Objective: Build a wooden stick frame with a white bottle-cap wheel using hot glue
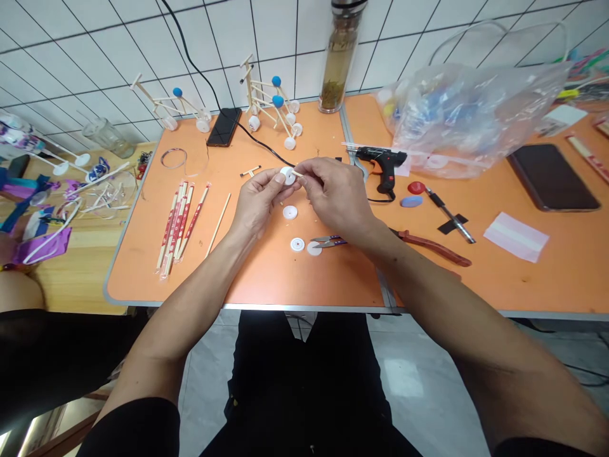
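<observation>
Between the fingertips of my left hand (259, 200) is a small white plastic wheel (288, 176), its face turned up toward me. My right hand (335, 190) pinches a short wooden stick (297, 174), whose tip meets or nearly meets the wheel; exact contact is hidden by the fingers. Below my hands lie another white wheel (290, 212), a ridged white disc (297, 244) and a flat white disc (314, 248). Metal blades (328, 242) rest over the flat disc, partly under my right wrist. A thin stick (219, 222) lies left of my left hand.
Wrapped chopsticks (178, 225) lie at left. Small stick tricycles (271, 105) stand at the back by a phone (224, 127). A black glue gun (384, 166), red-handled pliers (432, 246), a pen (450, 214) and a plastic bag (466, 114) are on the right. Another person's arm shows far left.
</observation>
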A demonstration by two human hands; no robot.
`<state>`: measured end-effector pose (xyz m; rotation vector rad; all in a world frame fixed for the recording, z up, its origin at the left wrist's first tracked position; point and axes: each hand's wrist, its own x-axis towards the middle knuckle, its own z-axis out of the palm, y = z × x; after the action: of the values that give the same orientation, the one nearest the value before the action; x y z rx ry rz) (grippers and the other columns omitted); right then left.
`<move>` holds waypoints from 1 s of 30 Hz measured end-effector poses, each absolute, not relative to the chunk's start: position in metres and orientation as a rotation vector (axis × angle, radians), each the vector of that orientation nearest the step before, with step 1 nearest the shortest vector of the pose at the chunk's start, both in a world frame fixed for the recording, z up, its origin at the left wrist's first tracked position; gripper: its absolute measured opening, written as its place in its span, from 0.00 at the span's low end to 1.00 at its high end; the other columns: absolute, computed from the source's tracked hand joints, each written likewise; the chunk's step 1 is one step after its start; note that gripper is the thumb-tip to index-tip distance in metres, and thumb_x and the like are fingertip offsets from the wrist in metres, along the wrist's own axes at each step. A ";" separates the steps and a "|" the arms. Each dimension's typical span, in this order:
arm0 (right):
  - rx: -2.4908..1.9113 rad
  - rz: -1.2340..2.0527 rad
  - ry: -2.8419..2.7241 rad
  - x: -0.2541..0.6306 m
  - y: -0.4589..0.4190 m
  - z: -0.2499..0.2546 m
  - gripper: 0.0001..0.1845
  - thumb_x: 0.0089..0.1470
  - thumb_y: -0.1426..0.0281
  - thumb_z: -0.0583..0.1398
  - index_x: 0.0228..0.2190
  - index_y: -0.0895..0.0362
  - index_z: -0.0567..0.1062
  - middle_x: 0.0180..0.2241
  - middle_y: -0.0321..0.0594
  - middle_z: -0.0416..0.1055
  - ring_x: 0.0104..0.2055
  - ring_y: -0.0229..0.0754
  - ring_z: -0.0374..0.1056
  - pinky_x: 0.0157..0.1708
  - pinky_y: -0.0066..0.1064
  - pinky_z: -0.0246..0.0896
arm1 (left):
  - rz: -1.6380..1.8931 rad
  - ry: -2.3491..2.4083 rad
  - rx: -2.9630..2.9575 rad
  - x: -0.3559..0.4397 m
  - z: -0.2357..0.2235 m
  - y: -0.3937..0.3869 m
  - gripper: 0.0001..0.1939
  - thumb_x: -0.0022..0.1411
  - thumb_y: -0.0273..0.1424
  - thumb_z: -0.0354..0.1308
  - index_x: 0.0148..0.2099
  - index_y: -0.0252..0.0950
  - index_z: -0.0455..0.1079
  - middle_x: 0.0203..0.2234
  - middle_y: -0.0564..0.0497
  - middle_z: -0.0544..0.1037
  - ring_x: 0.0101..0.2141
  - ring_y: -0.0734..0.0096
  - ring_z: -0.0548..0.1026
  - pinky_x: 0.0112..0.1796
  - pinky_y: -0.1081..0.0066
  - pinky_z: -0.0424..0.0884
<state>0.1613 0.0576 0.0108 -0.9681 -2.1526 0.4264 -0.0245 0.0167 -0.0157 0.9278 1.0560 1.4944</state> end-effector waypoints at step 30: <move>-1.258 0.142 -2.436 0.164 0.047 0.011 0.15 0.79 0.66 0.53 0.47 0.54 0.79 0.38 0.50 0.84 0.35 0.54 0.75 0.32 0.40 0.46 | 1.527 1.136 1.125 -0.021 -0.020 0.012 0.26 0.60 0.58 0.81 0.43 0.41 0.89 0.40 0.47 0.91 0.46 0.61 0.91 0.56 0.62 0.86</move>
<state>0.1638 0.0467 0.0107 -1.2578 -2.4363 0.1424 -0.0212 0.0125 -0.0200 1.1254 1.1365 1.5271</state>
